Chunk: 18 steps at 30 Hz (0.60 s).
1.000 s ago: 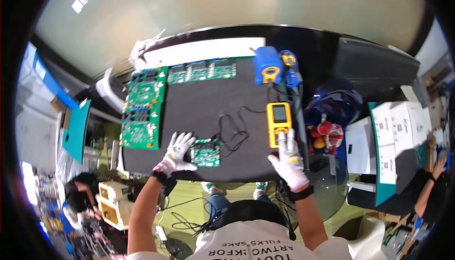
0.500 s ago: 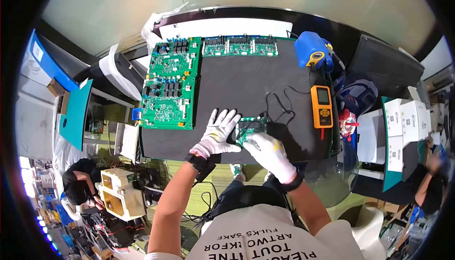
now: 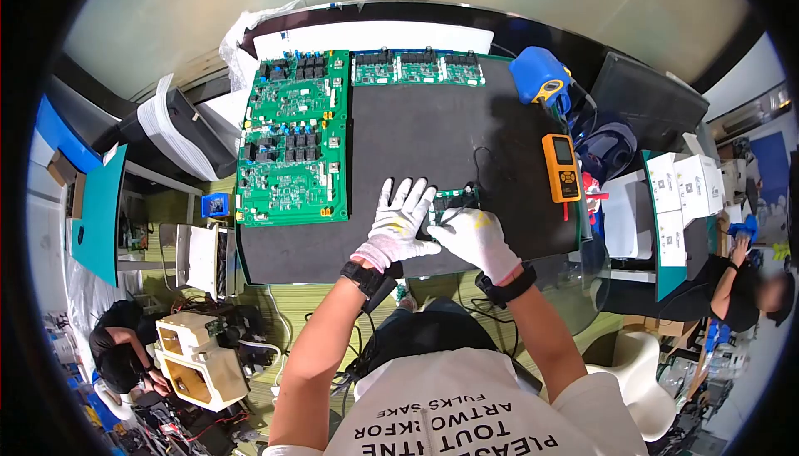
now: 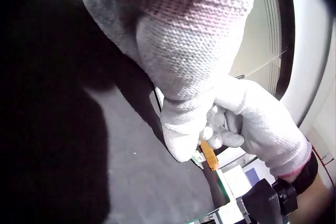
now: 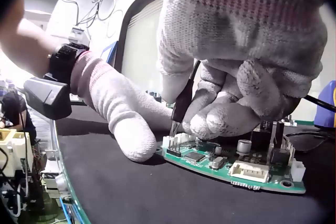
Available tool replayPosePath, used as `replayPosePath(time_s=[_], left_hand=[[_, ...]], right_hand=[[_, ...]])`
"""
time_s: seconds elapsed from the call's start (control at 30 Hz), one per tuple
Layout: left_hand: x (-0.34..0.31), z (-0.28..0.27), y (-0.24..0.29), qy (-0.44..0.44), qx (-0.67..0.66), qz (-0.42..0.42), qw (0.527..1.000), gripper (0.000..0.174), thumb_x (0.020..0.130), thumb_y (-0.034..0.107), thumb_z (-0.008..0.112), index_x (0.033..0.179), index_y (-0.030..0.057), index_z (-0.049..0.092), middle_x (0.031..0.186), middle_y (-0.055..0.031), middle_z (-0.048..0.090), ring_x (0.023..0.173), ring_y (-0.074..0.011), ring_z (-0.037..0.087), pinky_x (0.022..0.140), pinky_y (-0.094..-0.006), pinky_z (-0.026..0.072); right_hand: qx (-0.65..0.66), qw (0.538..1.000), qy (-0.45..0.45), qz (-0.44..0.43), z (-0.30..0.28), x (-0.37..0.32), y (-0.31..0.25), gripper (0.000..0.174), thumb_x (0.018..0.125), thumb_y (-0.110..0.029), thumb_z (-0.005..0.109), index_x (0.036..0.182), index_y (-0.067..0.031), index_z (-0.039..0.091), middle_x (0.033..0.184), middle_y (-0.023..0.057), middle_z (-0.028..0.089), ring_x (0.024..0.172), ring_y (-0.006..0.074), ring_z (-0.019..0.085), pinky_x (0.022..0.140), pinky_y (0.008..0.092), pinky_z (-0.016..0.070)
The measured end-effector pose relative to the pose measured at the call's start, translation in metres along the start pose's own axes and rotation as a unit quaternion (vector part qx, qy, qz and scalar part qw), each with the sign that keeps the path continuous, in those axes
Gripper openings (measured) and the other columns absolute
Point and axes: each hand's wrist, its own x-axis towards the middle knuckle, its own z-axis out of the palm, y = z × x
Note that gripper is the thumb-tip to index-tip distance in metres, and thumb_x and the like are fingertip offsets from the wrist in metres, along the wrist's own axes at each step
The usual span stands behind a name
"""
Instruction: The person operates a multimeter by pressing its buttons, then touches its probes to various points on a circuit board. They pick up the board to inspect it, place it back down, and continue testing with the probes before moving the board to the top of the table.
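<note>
In the head view a small green circuit board (image 3: 454,197) lies on the dark mat, partly hidden by the gloved right hand (image 3: 477,242). Seen from the right wrist, the right hand (image 5: 239,40) pinches a black probe or clip (image 5: 182,102), its metal tip at the white connectors on one end of the board (image 5: 210,162). The gloved left hand (image 3: 398,227) rests on the mat beside the board, palm down and fingers extended; its thumb lies near that end. Whether it touches the board, I cannot tell.
Large green boards (image 3: 287,173) cover the mat's left side, and several smaller boards (image 3: 420,69) line the back edge. On the right lie an orange handheld meter (image 3: 562,168) and a blue device (image 3: 539,76). A thin black cable (image 3: 478,156) runs behind the small board.
The right hand has moved left from the orange meter to the small board and now pinches the black probe. The left hand has stayed beside the board. The head view has shifted.
</note>
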Motion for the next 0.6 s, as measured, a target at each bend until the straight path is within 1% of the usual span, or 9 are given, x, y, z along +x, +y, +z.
replayPosePath(time_s=[0.1,0.2,0.23,0.3,0.33,0.4,0.5,0.53,0.6], left_hand=[[-0.001,0.005,-0.002,0.035,0.021,0.014,0.999,0.105,0.06,0.069,0.06,0.14,0.0089,0.028,0.144,-0.0158,0.028,0.134,-0.0347,0.023,0.11,-0.0515,0.004],[0.0,0.001,-0.001,0.039,0.008,0.02,0.999,0.104,0.061,0.068,0.06,0.139,0.0077,0.028,0.143,-0.0166,0.029,0.134,-0.0349,0.024,0.11,-0.0525,0.0051],[0.0,-0.001,0.001,0.024,0.007,0.013,1.0,0.103,0.061,0.066,0.061,0.14,0.0081,0.028,0.144,-0.0155,0.028,0.135,-0.0338,0.022,0.11,-0.0523,0.004],[-0.001,0.0,0.001,0.005,0.002,0.004,1.0,0.103,0.061,0.064,0.062,0.14,0.0085,0.027,0.145,-0.0144,0.027,0.135,-0.0327,0.021,0.111,-0.052,0.0028],[-0.002,0.001,0.0,0.028,-0.001,0.012,1.0,0.102,0.062,0.065,0.06,0.139,0.0076,0.029,0.143,-0.0155,0.029,0.134,-0.0342,0.024,0.11,-0.0527,0.0046],[-0.002,0.003,-0.001,0.046,-0.008,0.018,0.999,0.101,0.062,0.067,0.059,0.138,0.0066,0.031,0.142,-0.0167,0.031,0.132,-0.0357,0.026,0.109,-0.0534,0.0064],[-0.002,0.003,0.0,0.061,-0.016,0.022,0.998,0.099,0.063,0.066,0.058,0.138,0.0068,0.032,0.142,-0.0164,0.031,0.132,-0.0356,0.027,0.109,-0.0537,0.0076],[-0.003,0.001,0.001,0.063,-0.025,0.021,0.997,0.099,0.062,0.064,0.06,0.138,0.0068,0.032,0.141,-0.0163,0.032,0.131,-0.0355,0.028,0.109,-0.0538,0.0082],[-0.001,-0.01,0.003,0.045,-0.051,0.012,0.998,0.097,0.06,0.054,0.068,0.137,0.0066,0.033,0.14,-0.0154,0.033,0.131,-0.0352,0.029,0.109,-0.054,0.0098]], right_hand=[[0.016,1.0,0.003,0.025,0.008,-0.01,0.0,0.023,0.077,-0.033,0.063,0.077,-0.0104,0.066,0.07,0.0087,0.064,0.066,0.0272,0.063,0.06,0.0378,0.0505],[0.022,0.993,0.114,-0.005,0.022,-0.019,0.003,0.017,0.074,-0.023,0.068,0.082,-0.0089,0.066,0.074,0.0073,0.065,0.063,0.0257,0.063,0.057,0.0352,0.0503],[0.022,0.994,0.111,-0.003,0.024,-0.022,0.003,0.017,0.074,-0.023,0.068,0.082,-0.0089,0.066,0.074,0.0073,0.065,0.063,0.0257,0.063,0.057,0.0352,0.0503],[0.017,0.994,0.082,0.066,0.029,-0.024,0.002,0.024,0.077,-0.033,0.065,0.088,-0.0113,0.064,0.078,0.0074,0.064,0.071,0.0279,0.062,0.065,0.0414,0.0481],[0.018,0.995,0.076,0.069,0.029,-0.023,0.001,0.024,0.077,-0.033,0.065,0.088,-0.0113,0.064,0.078,0.0074,0.064,0.071,0.0279,0.062,0.065,0.0414,0.0481],[0.05,0.991,0.113,0.053,0.026,-0.021,-0.003,0.015,0.072,-0.018,0.07,0.083,-0.0081,0.065,0.071,0.0053,0.064,0.06,0.0213,0.062,0.057,0.032,0.0491],[0.089,0.985,0.123,0.077,0.027,-0.021,-0.006,0.015,0.072,-0.016,0.071,0.083,-0.0085,0.065,0.07,0.0037,0.064,0.059,0.0194,0.062,0.059,0.0318,0.0494],[0.066,0.987,0.123,0.083,0.031,-0.026,-0.005,0.016,0.073,-0.02,0.07,0.084,-0.0116,0.063,0.076,0.0063,0.062,0.067,0.0259,0.061,0.056,0.0369,0.048],[0.067,0.984,0.142,0.083,0.031,-0.025,-0.012,0.015,0.073,-0.019,0.07,0.083,-0.0113,0.063,0.075,0.0064,0.062,0.066,0.0261,0.061,0.056,0.0373,0.0483]])
